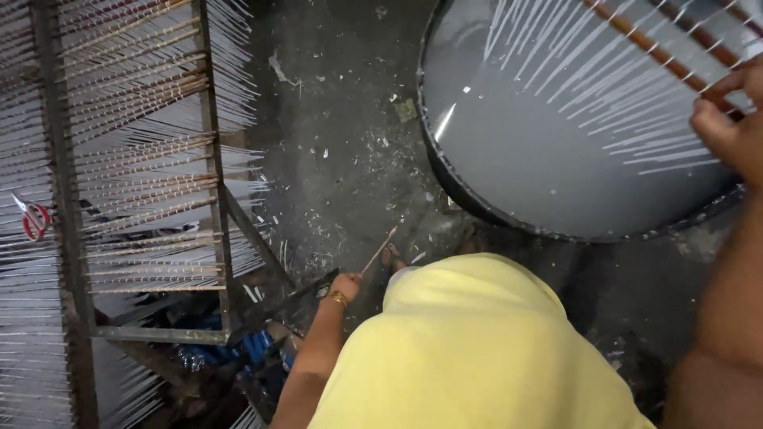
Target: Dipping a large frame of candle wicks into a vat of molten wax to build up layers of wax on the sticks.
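Observation:
My right hand (727,127) is at the upper right, gripping a brown wooden rod (636,36) that carries a row of thin white tapers (604,87). The tapers hang slanted over a large round dark vat (477,202) filled with pale grey-white liquid (524,159). My left hand (346,286), with a gold bangle on the wrist, is low in the middle and holds a thin bare stick (380,249) pointing up and to the right. My yellow shirt (477,349) fills the bottom centre, and a sandalled foot (391,257) shows just beyond it.
A tall metal rack (213,199) on the left holds several rods strung with white tapers (143,159). Red-handled scissors (33,218) hang at its left side. Blue items (254,345) lie under the rack. The dark floor (342,143) between rack and vat is littered with white scraps.

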